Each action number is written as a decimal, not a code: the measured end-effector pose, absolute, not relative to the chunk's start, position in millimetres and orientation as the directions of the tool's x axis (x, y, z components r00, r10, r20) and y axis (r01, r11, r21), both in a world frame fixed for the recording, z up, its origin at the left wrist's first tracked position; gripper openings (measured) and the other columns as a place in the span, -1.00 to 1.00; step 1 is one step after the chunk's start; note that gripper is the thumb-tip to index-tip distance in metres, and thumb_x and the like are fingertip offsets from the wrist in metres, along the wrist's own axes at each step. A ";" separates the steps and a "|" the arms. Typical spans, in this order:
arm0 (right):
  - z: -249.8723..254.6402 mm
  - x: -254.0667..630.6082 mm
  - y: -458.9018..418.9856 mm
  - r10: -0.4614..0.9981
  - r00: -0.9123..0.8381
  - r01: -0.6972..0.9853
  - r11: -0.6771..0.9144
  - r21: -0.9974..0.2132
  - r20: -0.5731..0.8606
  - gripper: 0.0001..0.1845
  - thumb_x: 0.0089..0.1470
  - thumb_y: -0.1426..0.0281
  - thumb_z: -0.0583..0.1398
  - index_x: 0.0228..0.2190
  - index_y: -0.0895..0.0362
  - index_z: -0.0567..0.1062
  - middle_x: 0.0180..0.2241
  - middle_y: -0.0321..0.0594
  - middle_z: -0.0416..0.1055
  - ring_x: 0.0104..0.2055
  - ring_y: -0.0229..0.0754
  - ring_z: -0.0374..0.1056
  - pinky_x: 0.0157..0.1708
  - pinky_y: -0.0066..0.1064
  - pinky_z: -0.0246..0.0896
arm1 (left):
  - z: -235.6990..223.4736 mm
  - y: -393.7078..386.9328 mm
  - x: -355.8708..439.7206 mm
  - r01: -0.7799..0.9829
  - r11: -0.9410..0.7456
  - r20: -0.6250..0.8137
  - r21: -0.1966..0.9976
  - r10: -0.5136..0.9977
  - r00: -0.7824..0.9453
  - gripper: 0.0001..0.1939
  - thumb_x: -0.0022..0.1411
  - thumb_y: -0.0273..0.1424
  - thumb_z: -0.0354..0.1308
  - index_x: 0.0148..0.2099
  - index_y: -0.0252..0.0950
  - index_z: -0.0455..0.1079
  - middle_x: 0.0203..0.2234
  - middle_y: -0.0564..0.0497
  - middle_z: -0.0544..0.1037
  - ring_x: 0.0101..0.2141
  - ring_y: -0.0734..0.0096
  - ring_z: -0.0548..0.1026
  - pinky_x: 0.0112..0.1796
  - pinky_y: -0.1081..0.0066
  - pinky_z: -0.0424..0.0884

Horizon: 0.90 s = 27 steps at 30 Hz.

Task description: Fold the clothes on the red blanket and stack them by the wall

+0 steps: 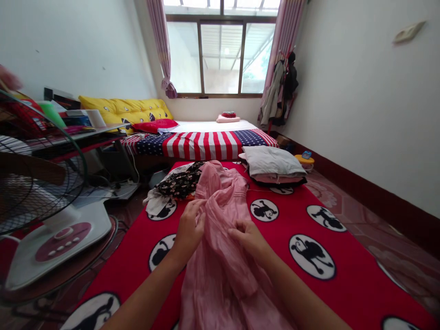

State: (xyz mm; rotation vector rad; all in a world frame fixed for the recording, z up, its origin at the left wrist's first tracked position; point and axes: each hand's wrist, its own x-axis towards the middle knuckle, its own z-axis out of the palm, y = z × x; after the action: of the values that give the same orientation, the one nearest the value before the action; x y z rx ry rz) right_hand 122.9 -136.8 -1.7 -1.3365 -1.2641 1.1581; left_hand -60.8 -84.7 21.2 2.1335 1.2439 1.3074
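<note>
Both hands pinch the pink dress (223, 279): left hand (187, 230), right hand (248, 238). A loose pinch could let it slip and bunch.

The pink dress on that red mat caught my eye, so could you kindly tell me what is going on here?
A person is handling a pink dress with both bare hands, the left hand and right hand gathering its crinkled cloth. The dress lies on a red mat printed with black-and-white monkey circles. Beyond it on the mat are a black floral garment and a white pillow. A bed with a stars-and-stripes cover stands further back.
</note>
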 end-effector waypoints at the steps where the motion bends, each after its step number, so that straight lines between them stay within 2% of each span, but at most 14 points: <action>1: 2.4 120.4 -142.2 0.998 0.028 -0.009 -0.064 -0.998 -0.064 -0.77 -0.16 0.26 0.26 -0.60 0.15 0.38 -0.61 -0.36 0.34 -0.53 -0.30 0.23 -0.53 -0.50 0.08 | 20.7 -85.2 -58.2 0.468 -0.560 0.547 0.684 0.818 0.180 -0.66 0.26 -0.49 -0.03 0.05 -0.30 0.36 0.00 -0.15 0.42 0.04 0.24 0.38 0.04 0.22 0.33; 4: 13.3 113.7 -159.9 0.983 0.047 -0.406 -0.142 -0.903 -0.176 -0.78 -0.23 0.30 0.28 -0.48 0.13 0.41 -0.49 -0.33 0.43 -0.44 -0.26 0.33 -0.43 -0.48 0.22 | 23.1 -88.3 -46.2 0.384 -0.575 0.561 0.722 0.812 0.162 -0.63 0.27 -0.51 -0.05 0.10 -0.28 0.32 0.04 -0.13 0.40 0.06 0.27 0.38 0.09 0.22 0.31; 6: 16.0 112.2 -170.2 0.971 0.027 -0.521 -0.190 -0.832 -0.239 -0.75 -0.29 0.35 0.29 -0.45 0.13 0.41 -0.45 -0.34 0.44 -0.40 -0.27 0.36 -0.38 -0.49 0.27 | 23.4 -88.8 -37.7 0.363 -0.584 0.551 0.726 0.810 0.201 -0.62 0.28 -0.49 -0.04 0.12 -0.28 0.31 0.06 -0.14 0.40 0.08 0.26 0.37 0.12 0.19 0.28; 7: 15.6 113.5 -174.0 0.961 -0.007 -0.505 -0.243 -0.829 -0.277 -0.75 -0.31 0.36 0.29 -0.47 0.13 0.40 -0.49 -0.36 0.42 -0.44 -0.30 0.35 -0.42 -0.51 0.26 | 21.8 -88.6 -34.1 0.369 -0.589 0.534 0.719 0.808 0.250 -0.63 0.29 -0.48 -0.04 0.12 -0.27 0.33 0.07 -0.14 0.41 0.10 0.25 0.36 0.13 0.17 0.26; 8: 14.3 116.5 -176.4 0.946 -0.062 -0.430 -0.313 -0.847 -0.319 -0.76 -0.30 0.35 0.29 -0.50 0.13 0.38 -0.55 -0.39 0.38 -0.51 -0.33 0.32 -0.50 -0.53 0.23 | 18.7 -88.4 -31.1 0.385 -0.596 0.506 0.704 0.802 0.316 -0.64 0.29 -0.45 -0.02 0.11 -0.26 0.35 0.08 -0.14 0.41 0.11 0.23 0.34 0.15 0.15 0.24; 10: 10.5 127.6 -175.5 0.900 -0.190 -0.137 -0.419 -0.897 -0.392 -0.75 -0.24 0.28 0.29 -0.57 0.12 0.33 -0.69 -0.45 0.25 -0.67 -0.38 0.19 -0.67 -0.57 0.08 | 7.6 -88.7 -27.4 0.434 -0.619 0.427 0.655 0.777 0.463 -0.68 0.25 -0.42 0.04 0.04 -0.24 0.43 0.09 -0.14 0.41 0.13 0.17 0.33 0.15 0.11 0.23; 12: 7.4 143.4 -164.8 0.876 -0.247 0.177 -0.380 -0.908 -0.415 -0.66 -0.14 0.16 0.27 -0.61 0.13 0.31 -0.74 -0.44 0.24 -0.74 -0.38 0.16 -0.74 -0.57 -0.03 | -7.6 -90.6 -26.3 0.489 -0.640 0.350 0.592 0.751 0.560 -0.68 0.17 -0.41 0.14 0.00 -0.22 0.48 0.12 -0.15 0.38 0.15 0.10 0.30 0.15 0.08 0.23; 14: 6.1 158.9 -143.7 0.923 -0.188 0.357 -0.254 -0.899 -0.335 -0.59 -0.04 0.06 0.21 -0.60 0.14 0.32 -0.68 -0.34 0.35 -0.73 -0.35 0.23 -0.74 -0.55 -0.02 | -22.7 -93.8 -26.6 0.537 -0.654 0.314 0.532 0.742 0.593 -0.57 0.08 -0.42 0.22 0.04 -0.19 0.46 0.18 -0.17 0.32 0.19 0.02 0.25 0.16 0.03 0.20; 16: 5.6 169.3 -115.0 0.980 -0.012 0.468 -0.170 -0.867 -0.198 -0.58 0.01 0.02 0.17 -0.51 0.14 0.36 -0.60 -0.27 0.43 -0.71 -0.32 0.28 -0.71 -0.53 0.03 | -33.9 -97.2 -27.1 0.575 -0.658 0.297 0.486 0.743 0.600 -0.44 0.03 -0.44 0.25 0.13 -0.15 0.38 0.24 -0.16 0.23 0.23 -0.03 0.16 0.17 -0.03 0.16; 18: 4.2 171.9 -84.3 0.986 0.154 0.586 -0.143 -0.797 -0.064 -0.56 0.01 0.00 0.18 -0.34 0.14 0.40 -0.52 -0.22 0.47 -0.65 -0.26 0.34 -0.65 -0.48 0.11 | -39.8 -99.7 -27.3 0.605 -0.657 0.273 0.449 0.746 0.607 -0.34 0.00 -0.43 0.28 0.19 -0.10 0.31 0.29 -0.14 0.14 0.27 -0.06 0.08 0.18 -0.09 0.11; 21: -2.5 164.7 -45.3 0.977 0.204 0.765 -0.120 -0.633 0.061 -0.45 -0.07 0.00 0.25 -0.18 0.15 0.44 -0.41 -0.12 0.50 -0.41 -0.09 0.44 -0.48 -0.39 0.19 | -41.7 -100.8 -28.6 0.642 -0.651 0.233 0.406 0.753 0.616 -0.27 -0.02 -0.34 0.33 0.23 -0.09 0.26 0.32 -0.12 0.07 0.29 -0.09 -0.01 0.19 -0.17 0.00; 23: -10.6 158.7 -26.9 0.985 0.148 0.826 -0.075 -0.559 0.086 -0.57 -0.15 0.10 0.34 -0.28 0.12 0.49 -0.38 -0.13 0.51 -0.31 -0.05 0.43 -0.39 -0.37 0.19 | -41.7 -99.7 -32.0 0.657 -0.640 0.204 0.398 0.760 0.617 -0.23 -0.01 -0.25 0.34 0.25 -0.09 0.22 0.33 -0.12 0.05 0.30 -0.09 -0.05 0.19 -0.19 -0.04; 25: -20.5 155.8 -14.0 0.991 0.099 0.840 -0.034 -0.542 0.092 -0.74 -0.18 0.26 0.37 -0.42 0.09 0.50 -0.41 -0.21 0.50 -0.31 -0.10 0.41 -0.37 -0.40 0.16 | -42.5 -97.3 -37.5 0.655 -0.636 0.163 0.408 0.757 0.633 -0.15 -0.04 -0.12 0.35 0.29 -0.08 0.16 0.33 -0.12 0.02 0.31 -0.07 -0.06 0.20 -0.19 -0.05; 27: -30.2 155.5 -6.3 0.992 0.081 0.839 -0.016 -0.544 0.096 -0.84 -0.15 0.32 0.34 -0.49 0.09 0.48 -0.44 -0.26 0.48 -0.34 -0.15 0.39 -0.37 -0.43 0.14 | -44.7 -94.1 -43.7 0.640 -0.643 0.121 0.421 0.739 0.663 0.00 -0.12 0.01 0.36 0.33 -0.08 0.08 0.34 -0.13 -0.02 0.31 -0.06 -0.09 0.21 -0.17 -0.07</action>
State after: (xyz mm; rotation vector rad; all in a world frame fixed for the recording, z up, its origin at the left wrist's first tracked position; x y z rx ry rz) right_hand 155.5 -6.3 -30.2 -1.9008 -1.8022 0.4352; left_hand -43.7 -94.1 -44.7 2.5381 1.0920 0.4035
